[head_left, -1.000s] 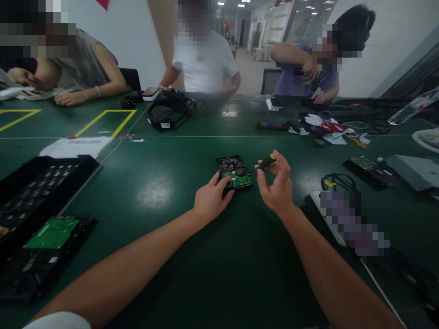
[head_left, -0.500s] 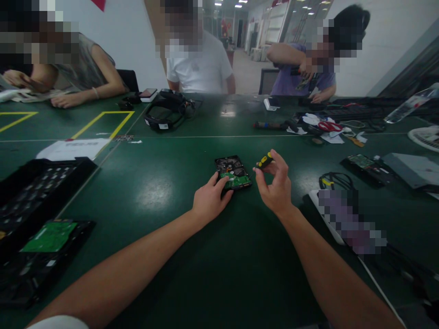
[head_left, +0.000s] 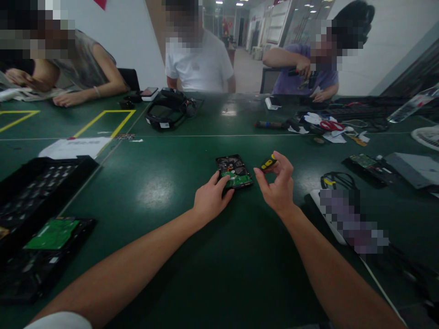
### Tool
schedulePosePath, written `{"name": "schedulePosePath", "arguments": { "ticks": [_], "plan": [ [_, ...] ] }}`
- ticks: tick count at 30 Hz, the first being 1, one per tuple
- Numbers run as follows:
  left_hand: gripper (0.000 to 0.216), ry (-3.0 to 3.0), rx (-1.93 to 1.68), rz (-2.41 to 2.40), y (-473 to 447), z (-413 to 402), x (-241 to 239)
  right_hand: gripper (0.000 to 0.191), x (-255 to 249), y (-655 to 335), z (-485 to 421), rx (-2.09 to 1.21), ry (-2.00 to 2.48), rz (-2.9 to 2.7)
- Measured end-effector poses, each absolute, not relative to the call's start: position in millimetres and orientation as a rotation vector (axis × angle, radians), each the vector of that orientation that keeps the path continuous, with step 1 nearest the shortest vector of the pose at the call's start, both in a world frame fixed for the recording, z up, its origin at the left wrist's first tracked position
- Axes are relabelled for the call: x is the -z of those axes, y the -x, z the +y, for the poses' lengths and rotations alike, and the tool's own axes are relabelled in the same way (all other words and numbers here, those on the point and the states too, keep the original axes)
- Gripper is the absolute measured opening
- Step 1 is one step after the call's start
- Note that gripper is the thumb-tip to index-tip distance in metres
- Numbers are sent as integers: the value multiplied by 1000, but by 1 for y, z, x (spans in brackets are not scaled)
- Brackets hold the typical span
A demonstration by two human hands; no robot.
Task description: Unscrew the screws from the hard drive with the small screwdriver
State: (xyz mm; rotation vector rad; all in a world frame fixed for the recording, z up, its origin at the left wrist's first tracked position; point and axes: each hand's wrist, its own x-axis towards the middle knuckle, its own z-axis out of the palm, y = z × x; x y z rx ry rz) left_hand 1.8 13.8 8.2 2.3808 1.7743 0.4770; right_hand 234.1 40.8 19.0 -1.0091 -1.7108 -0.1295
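A hard drive [head_left: 231, 165] with a green circuit board lies on the table in front of me, board side up. My left hand [head_left: 211, 198] holds it at its near left side, one fingertip on the board and the thumb at the near edge. In my right hand [head_left: 278, 187] is a small screwdriver [head_left: 268, 162] with a black and yellow handle, gripped between thumb and fingers just right of the drive. Its thin tip is too small to make out clearly.
At left stand a black tray [head_left: 51, 183] and another drive with a green board [head_left: 53, 234]. To the right lie a circuit-board device [head_left: 366, 167], a grey box [head_left: 414, 169], a cable [head_left: 338, 180] and a white-edged device [head_left: 325, 214]. Several people sit across the table [head_left: 178, 155].
My right hand and the screwdriver have shifted very slightly right, and the screwdriver handle has turned a little. My left hand stays on the hard drive.
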Motion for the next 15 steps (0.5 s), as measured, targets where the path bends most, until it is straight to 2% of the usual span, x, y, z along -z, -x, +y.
{"name": "schedulePosePath", "arguments": {
  "ticks": [7, 15],
  "plan": [
    [54, -2385, -476, 1770, -1, 14, -6, 72, -18, -235, 42, 17, 991, -1721],
    [53, -2400, -487, 1769, -1, 14, -6, 74, -14, -234, 44, 66, 950, -1725]
  ]
}}
